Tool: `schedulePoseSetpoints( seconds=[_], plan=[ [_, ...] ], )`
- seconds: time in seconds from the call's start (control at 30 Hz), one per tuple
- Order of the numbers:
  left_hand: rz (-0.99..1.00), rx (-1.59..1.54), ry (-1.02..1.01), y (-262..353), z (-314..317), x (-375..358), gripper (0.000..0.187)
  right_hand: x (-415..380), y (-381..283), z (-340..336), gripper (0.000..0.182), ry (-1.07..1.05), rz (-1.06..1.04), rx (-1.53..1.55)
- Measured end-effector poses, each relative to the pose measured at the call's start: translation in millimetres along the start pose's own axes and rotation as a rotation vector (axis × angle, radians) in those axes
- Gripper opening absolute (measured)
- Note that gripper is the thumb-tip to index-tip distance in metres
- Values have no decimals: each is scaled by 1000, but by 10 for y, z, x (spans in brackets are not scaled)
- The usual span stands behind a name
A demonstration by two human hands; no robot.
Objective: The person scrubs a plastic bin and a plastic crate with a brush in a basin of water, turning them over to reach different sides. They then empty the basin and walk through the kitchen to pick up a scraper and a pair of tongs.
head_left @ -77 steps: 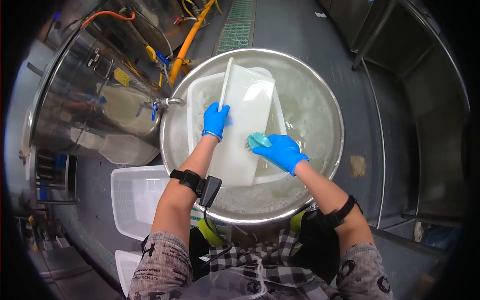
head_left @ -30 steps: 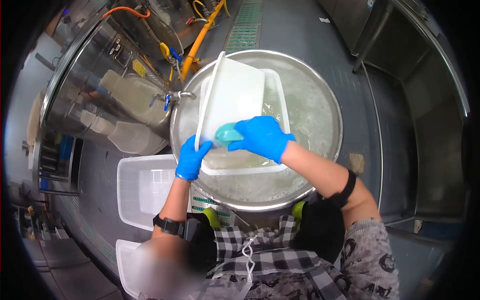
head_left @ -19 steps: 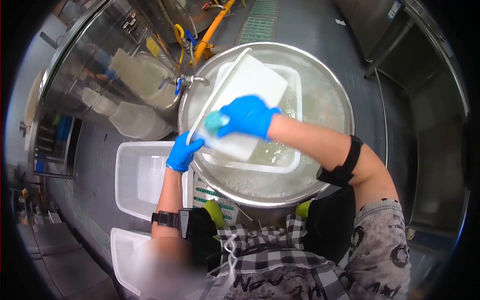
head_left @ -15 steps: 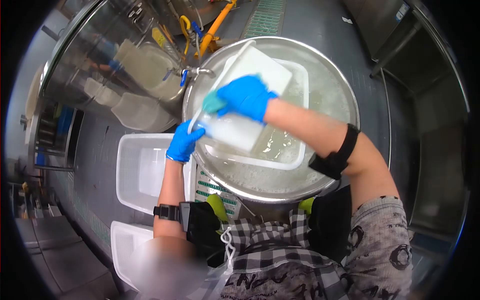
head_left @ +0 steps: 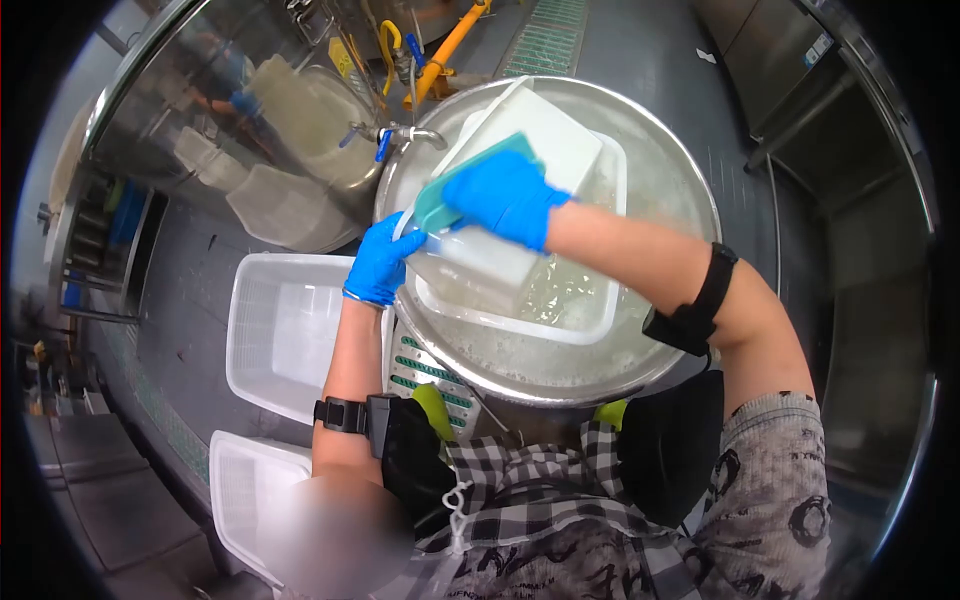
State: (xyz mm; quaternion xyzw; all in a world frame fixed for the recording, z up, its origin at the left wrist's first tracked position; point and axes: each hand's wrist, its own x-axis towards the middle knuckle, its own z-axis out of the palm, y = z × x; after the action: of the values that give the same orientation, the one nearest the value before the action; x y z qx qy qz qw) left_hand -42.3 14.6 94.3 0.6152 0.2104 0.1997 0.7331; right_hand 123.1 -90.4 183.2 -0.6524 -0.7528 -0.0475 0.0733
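Observation:
My gloved left hand [head_left: 383, 262] is closed around the near-left rim of a white plastic bin [head_left: 563, 140], thumb over the edge. The bin is tilted over a large round metal tub [head_left: 712, 215] of cloudy, sudsy water. In my gloved right hand [head_left: 508, 200] is a teal scouring pad [head_left: 430, 208], pressed against the bin close to its left rim. A second white bin [head_left: 608, 325] sits in the tub beneath the tilted one, its rim showing and water inside.
Two white bins [head_left: 275, 330] [head_left: 240, 490] stand on the floor at my left. A tap [head_left: 425, 137] with blue levers reaches over the tub's left rim. Beyond it is an orange pipe [head_left: 450, 50]. A slotted floor drain [head_left: 425, 370] lies by my feet.
The scouring pad has turned and now shows more of its face as my right hand rubs the bin. My left hand keeps its hold on the rim; the view has shifted slightly.

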Motion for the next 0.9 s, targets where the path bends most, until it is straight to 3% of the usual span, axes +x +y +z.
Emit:
schedulePoseSetpoints(
  seconds=[0.07,0.13,0.3,0.4,0.47,0.53,0.6,0.67,0.7,0.73,0.77,0.8,0.87,0.9],
  plan=[
    [27,-27,-32,27,-24,-15,34,-33,-38,-53,15,-103,33,-18],
    [-24,32,-10,83,-26,-62,37,-92,152,55,14,137,25,201],
    [9,-63,30,175,113,-94,28,-108,-168,170,13,152,84,74],
    [5,-12,33,147,88,-114,27,-171,55,247,13,284,110,246],
    [-3,9,53,126,87,-138,27,-269,75,162,14,231,199,256],
    [-14,39,85,167,119,-159,26,-285,-21,66,15,240,91,210],
    [-17,65,61,128,90,-141,25,-258,-213,-133,17,-75,96,94],
    [-22,87,40,116,47,-154,25,-229,80,38,18,186,142,746],
    [-23,140,35,144,47,-183,25,-189,272,-95,20,63,0,244],
    [-20,191,29,157,53,-200,25,-167,516,-25,26,9,133,118],
    [-17,189,24,154,53,-200,25,-162,777,-41,31,0,265,73],
    [-45,185,23,146,47,-219,25,-232,1062,-62,28,120,253,144],
    [-59,185,23,168,37,-200,25,-234,1113,-291,28,-117,374,-127],
    [-53,215,25,159,47,-199,25,-229,1103,-146,27,38,214,-125]
  ],
)
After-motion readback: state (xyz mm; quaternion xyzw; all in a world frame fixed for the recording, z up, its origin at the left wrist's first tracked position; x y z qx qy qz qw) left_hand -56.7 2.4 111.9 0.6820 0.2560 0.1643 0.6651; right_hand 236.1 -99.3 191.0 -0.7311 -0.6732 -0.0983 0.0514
